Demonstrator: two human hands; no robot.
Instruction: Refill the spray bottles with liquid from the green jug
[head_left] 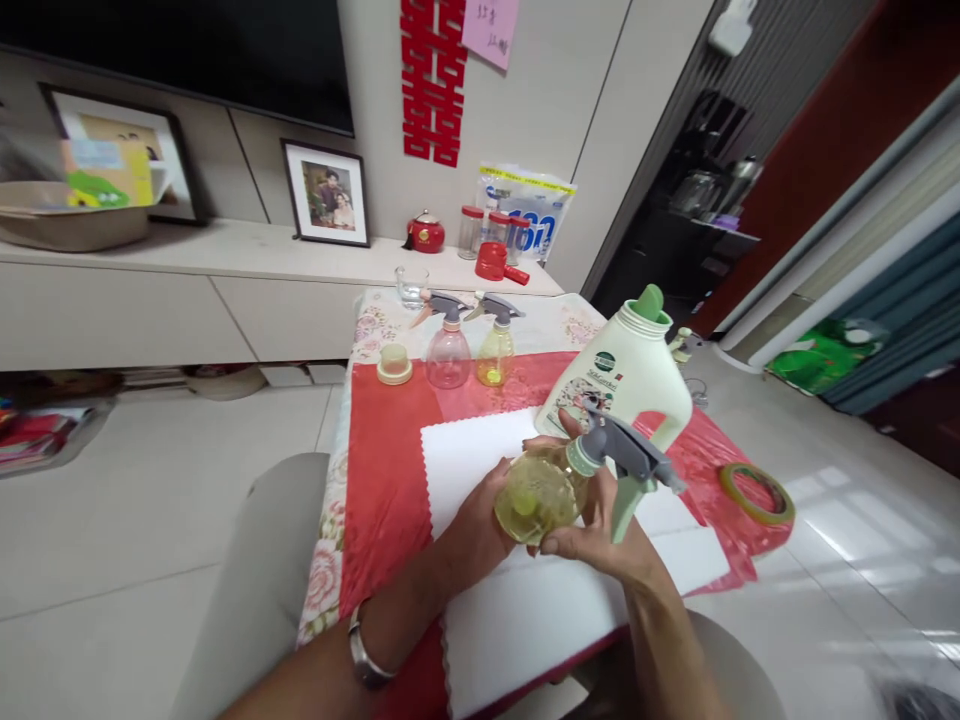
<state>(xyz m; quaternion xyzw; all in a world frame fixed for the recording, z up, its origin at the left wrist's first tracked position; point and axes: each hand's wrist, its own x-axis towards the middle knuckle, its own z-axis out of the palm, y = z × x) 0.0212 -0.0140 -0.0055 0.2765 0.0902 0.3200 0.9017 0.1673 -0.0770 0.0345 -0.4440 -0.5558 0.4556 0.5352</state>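
A yellow-green spray bottle (pixel 541 497) with a grey and green trigger head lies tilted in both hands above the white sheet (pixel 525 620). My left hand (pixel 480 510) is closed around its base side. My right hand (pixel 596 525) grips it near the neck, thumb along the lower side. Behind it stands an open cream detergent jug (pixel 600 365) with a green spout. Farther back are a pink spray bottle (pixel 448 358), a smaller yellow spray bottle (pixel 495 355) and a cream cap (pixel 394 364).
Red plastic (pixel 390 470) covers much of the floral tablecloth (pixel 328 580). A roll of tape (pixel 757 492) lies at the right edge. A glass cup (pixel 412 286) stands at the back. The cabinet (pixel 300 255) beyond holds framed photos, red-lidded jars and a red pot (pixel 425 233).
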